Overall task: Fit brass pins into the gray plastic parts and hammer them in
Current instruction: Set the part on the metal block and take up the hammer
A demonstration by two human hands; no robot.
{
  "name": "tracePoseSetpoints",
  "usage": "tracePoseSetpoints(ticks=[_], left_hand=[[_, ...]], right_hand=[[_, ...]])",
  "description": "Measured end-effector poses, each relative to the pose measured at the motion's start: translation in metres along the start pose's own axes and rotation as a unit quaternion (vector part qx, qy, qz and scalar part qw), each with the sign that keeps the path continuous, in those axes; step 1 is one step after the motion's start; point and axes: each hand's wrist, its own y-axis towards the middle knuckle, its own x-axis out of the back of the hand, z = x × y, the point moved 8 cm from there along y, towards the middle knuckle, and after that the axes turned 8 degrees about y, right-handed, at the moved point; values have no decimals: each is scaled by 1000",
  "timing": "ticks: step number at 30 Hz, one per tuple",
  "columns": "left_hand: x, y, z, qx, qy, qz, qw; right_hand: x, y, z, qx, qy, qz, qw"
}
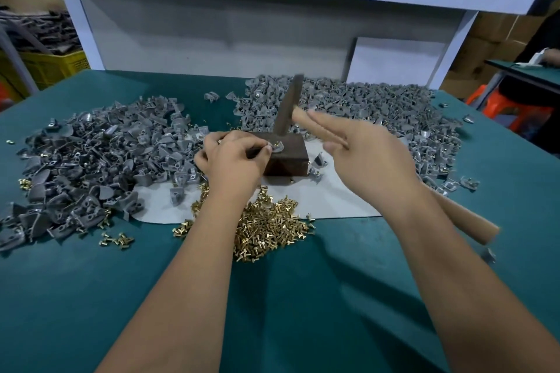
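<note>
A gray plastic part [277,147] with a brass pin [276,144] standing in it is held on top of a dark metal block [285,157] at the middle of the green table [303,297]. It is pinched at its left edge by the curled fingers of the left hand [235,160]. A hammer [286,107] is gripped in the right hand [363,154], with 2 fingers laid straight along the wooden handle and the rest wrapped under it; the blurred dark head is raised just above the block, and the handle's end shows near right, past the wrist. The block sits on a white sheet [333,203]. A heap of loose brass pins [266,230] lies just near of the block. 2 large piles of gray parts are spread out, 1 at left [91,166] and 1 at far right [378,106].
</note>
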Motion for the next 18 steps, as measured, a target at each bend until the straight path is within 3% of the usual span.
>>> tracePoseSetpoints(ticks=[3, 7, 10, 14, 18], left_hand=[[0, -1, -2, -5, 2, -8, 1000], [1, -1, -2, -1, 20, -9, 1000], [3, -1, -3, -1, 15, -33, 999], [0, -1, -3, -4, 30, -25, 999], [0, 0, 0, 0, 23, -36, 999]], right_hand=[[8, -1, 9, 32, 52, -68, 996], [-13, -3, 8, 24, -43, -5, 999], [-10, -3, 4, 11, -21, -47, 999], [-18, -6, 7, 30, -54, -27, 998], [-12, -2, 8, 37, -26, -55, 997]])
